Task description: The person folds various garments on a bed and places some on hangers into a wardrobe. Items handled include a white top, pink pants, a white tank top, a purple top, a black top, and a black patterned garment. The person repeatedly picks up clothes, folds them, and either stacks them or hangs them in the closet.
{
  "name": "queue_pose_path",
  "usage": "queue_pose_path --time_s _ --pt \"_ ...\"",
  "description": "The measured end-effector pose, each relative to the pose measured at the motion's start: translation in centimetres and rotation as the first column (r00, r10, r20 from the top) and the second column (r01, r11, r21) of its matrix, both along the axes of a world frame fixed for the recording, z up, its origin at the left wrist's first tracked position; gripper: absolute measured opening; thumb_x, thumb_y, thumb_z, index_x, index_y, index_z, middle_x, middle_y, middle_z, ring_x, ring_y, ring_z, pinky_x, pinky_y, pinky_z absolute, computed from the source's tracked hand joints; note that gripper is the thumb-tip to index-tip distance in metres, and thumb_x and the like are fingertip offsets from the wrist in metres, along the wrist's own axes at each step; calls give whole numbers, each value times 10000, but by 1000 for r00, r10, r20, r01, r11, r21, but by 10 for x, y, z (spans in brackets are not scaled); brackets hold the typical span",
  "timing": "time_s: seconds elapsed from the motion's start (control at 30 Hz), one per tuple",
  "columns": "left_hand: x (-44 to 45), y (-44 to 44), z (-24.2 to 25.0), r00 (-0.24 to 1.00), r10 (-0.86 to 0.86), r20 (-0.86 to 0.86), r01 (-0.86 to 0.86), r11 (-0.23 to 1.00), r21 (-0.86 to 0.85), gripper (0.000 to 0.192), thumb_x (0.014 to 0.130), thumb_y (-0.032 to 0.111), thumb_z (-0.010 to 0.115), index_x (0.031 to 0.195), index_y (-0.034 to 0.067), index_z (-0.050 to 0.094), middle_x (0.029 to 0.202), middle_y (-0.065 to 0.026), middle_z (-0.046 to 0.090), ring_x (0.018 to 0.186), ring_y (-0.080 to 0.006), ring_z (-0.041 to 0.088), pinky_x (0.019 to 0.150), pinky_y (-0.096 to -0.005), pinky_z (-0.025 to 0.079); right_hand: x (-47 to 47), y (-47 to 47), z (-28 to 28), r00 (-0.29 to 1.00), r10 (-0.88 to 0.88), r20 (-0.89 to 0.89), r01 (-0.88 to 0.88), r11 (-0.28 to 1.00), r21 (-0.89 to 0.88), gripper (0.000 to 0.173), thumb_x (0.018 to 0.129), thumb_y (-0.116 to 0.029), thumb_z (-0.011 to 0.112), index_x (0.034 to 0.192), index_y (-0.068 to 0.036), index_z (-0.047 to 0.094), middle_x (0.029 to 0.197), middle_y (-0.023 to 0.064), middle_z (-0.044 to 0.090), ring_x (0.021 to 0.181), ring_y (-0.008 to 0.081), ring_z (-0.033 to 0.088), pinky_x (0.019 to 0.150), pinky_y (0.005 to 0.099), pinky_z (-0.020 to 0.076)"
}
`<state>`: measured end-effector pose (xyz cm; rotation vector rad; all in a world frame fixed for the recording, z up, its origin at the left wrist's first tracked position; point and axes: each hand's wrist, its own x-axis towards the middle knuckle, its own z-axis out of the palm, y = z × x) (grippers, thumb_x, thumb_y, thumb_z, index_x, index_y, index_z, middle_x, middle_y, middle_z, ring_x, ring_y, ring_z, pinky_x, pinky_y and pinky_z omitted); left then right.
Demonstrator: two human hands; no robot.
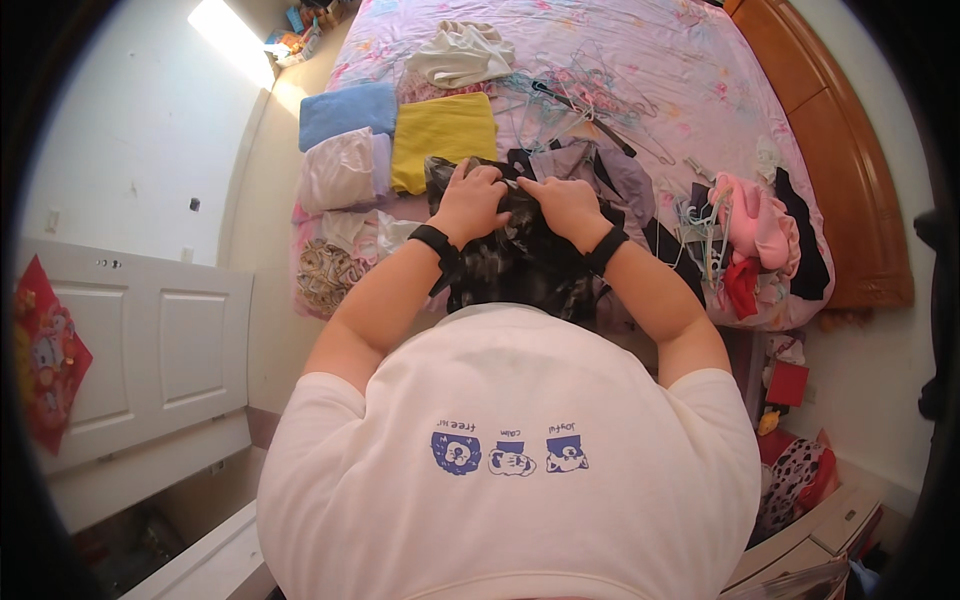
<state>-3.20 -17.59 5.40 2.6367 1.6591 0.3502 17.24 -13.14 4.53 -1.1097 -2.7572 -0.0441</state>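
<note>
A black patterned cloth garment [517, 262] lies spread over the near edge of the bed. My left hand [471, 201] rests on its upper left part, fingers bent over the fabric. On its upper right part is my right hand [564, 206], with the index finger stretched towards the left hand; whether either hand pinches the cloth cannot be told. Behind the hands are a folded yellow cloth [444, 139] and, to its left, a folded blue cloth [346, 114]. A greyish-purple garment [626, 180] lies partly beside and behind the right hand.
On the pink floral bedsheet [660, 45] are tangled clothes hangers [592, 97], a cream cloth [465, 56], a folded white cloth [337, 172] and a patterned brown cloth [326, 274]. Pink clothing [754, 221] and more hangers lie at right, near the wooden headboard [847, 157].
</note>
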Motion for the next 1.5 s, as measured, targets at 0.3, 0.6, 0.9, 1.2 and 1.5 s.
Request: queue_pose_path --time_s 0.3,0.6,0.9,1.2,1.5 --pt "7 11 -6 983 121 -140 -176 845 -505 430 707 456 721 946 101 680 1020 -99 634 995 -263 604 818 -406 446 9 8 -15 990 121 66 -121 993 5 299 879 -181 520 1138 -250 653 770 34 637 681 223 663 605 369 482" --pt "-6 -6 -21 991 26 132 29 917 -397 354 732 311 697 1027 117 688 956 -81 660 989 -250 617 1022 -473 349 1 15 -29 983 127 130 -122 991 -47 278 879 -179 519 1124 -221 642 794 46 660 720 239 674 626 380 494" --pt "-30 -23 -31 983 35 -178 -74 974 -215 269 757 98 632 1018 162 638 873 -31 653 974 -220 620 1056 -470 322 28 58 -17 980 183 81 -151 942 -299 304 778 -169 607 1081 -170 619 895 106 678 858 306 660 704 434 510" --pt "-39 -10 -28 875 327 -357 -332 942 49 140 767 148 598 795 179 732 931 -28 614 1021 -204 558 1004 -439 329 39 63 -31 967 126 -220 -177 956 -233 332 679 -188 658 991 -88 605 932 99 612 965 316 578 811 423 465" --pt "-80 19 -12 807 487 -334 -478 871 112 164 788 161 568 783 184 731 920 -18 642 1016 -188 574 881 -399 371 67 69 -44 892 103 -439 -229 942 -245 332 646 -142 649 961 -43 611 947 123 614 966 350 568 811 427 468"
